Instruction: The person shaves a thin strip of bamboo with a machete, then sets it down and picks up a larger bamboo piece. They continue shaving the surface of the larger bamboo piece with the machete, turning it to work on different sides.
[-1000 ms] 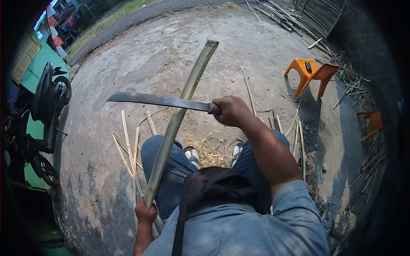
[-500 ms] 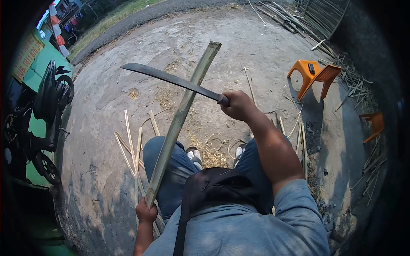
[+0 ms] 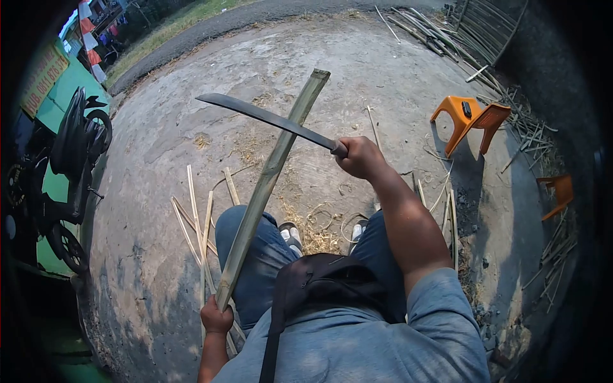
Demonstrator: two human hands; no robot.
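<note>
A long bamboo strip slants up and away from my left hand, whose fingers are wrapped round its lower end beside my left thigh. My right hand grips the handle of a long, curved machete. The dark blade crosses the upper part of the strip, its tip pointing to the left. Whether the edge touches the wood or lies just over it, I cannot tell.
Thin bamboo strips lie left of my knees, others to the right. An orange chair with a dark object on it stands at the right. Bamboo poles lie behind. A motorbike is parked at the left.
The machete and my right hand have shifted slightly to the right. The far end of the bamboo strip has dropped a little in view. Both hands keep their grips.
</note>
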